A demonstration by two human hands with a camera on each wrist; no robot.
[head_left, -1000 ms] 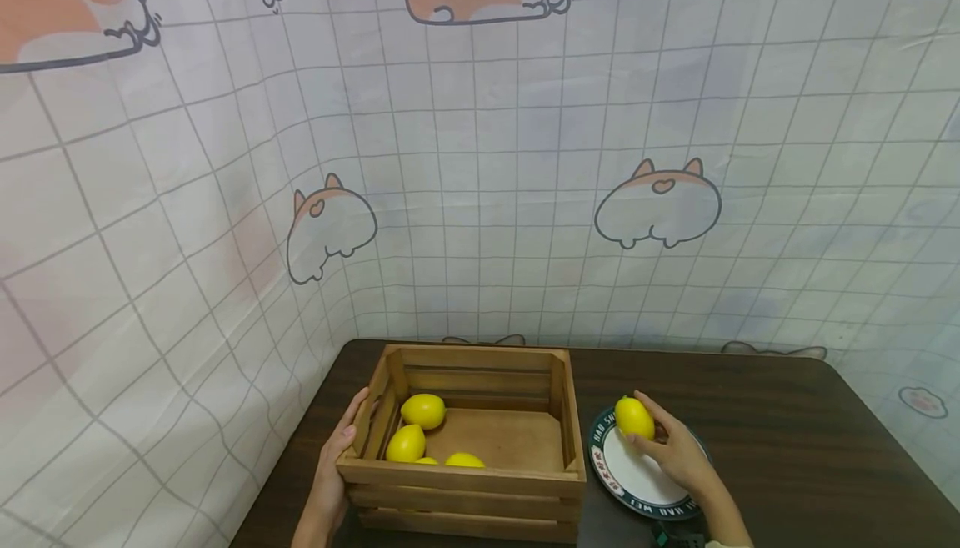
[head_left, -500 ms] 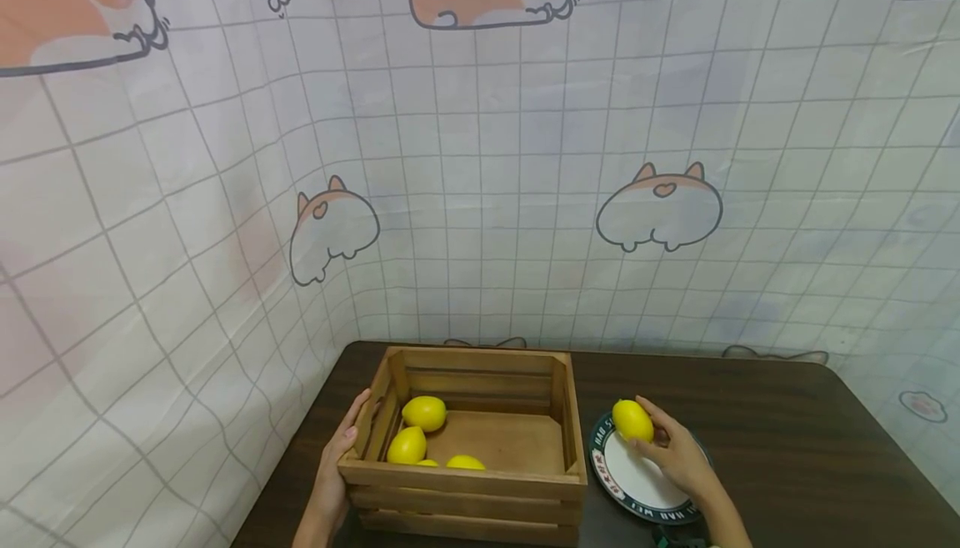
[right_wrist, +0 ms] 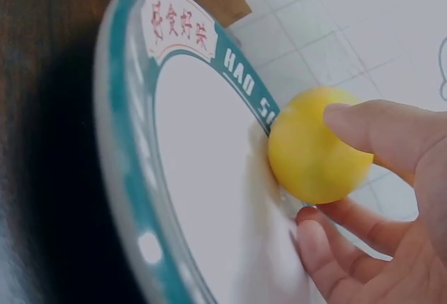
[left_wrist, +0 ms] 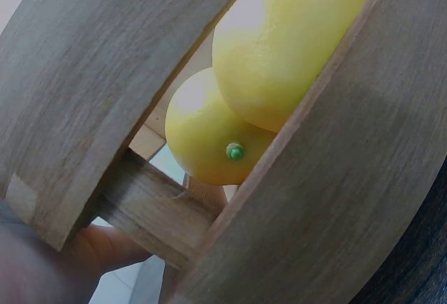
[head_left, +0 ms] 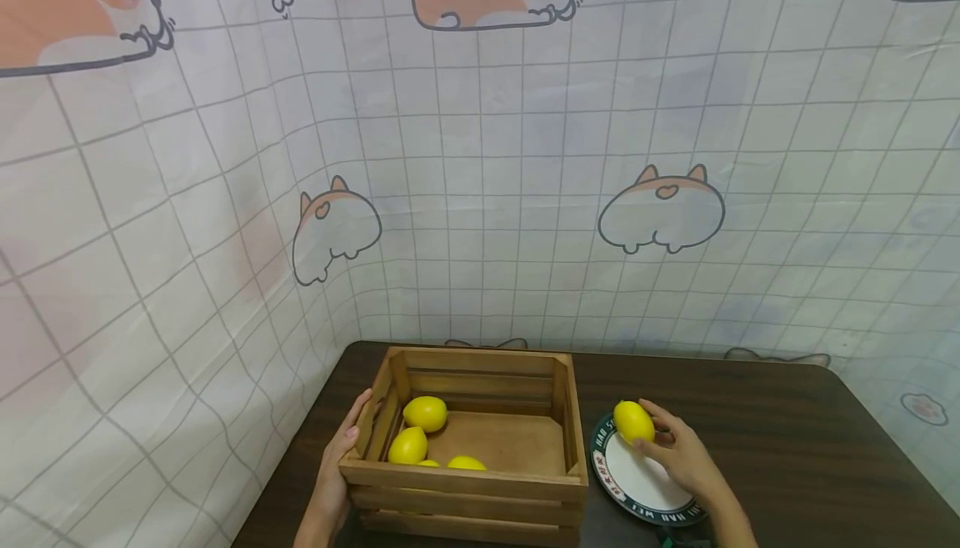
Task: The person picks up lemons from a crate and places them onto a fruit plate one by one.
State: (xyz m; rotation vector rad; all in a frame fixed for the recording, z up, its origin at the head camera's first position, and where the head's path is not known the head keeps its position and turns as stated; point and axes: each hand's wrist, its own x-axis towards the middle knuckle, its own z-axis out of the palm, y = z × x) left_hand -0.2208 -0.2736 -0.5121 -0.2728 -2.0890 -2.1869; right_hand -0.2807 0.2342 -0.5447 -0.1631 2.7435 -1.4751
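Note:
In the head view, my right hand (head_left: 686, 456) pinches a yellow lemon (head_left: 633, 422) over the far left part of a white plate (head_left: 637, 473) with a dark green lettered rim. The right wrist view shows the thumb on one side of the lemon (right_wrist: 318, 147) and fingers beneath, close to the plate's surface. My left hand (head_left: 333, 473) rests along the outer left side of a slatted wooden crate (head_left: 465, 490), its fingers lying fairly straight. Several lemons (head_left: 425, 414) lie at the crate's left and front, partly hidden by the front wall.
The crate and plate stand side by side on a dark wooden table (head_left: 787, 439). Behind and to the left hangs a white gridded curtain (head_left: 487, 239) printed with corgis. The table's far edge runs just behind the crate.

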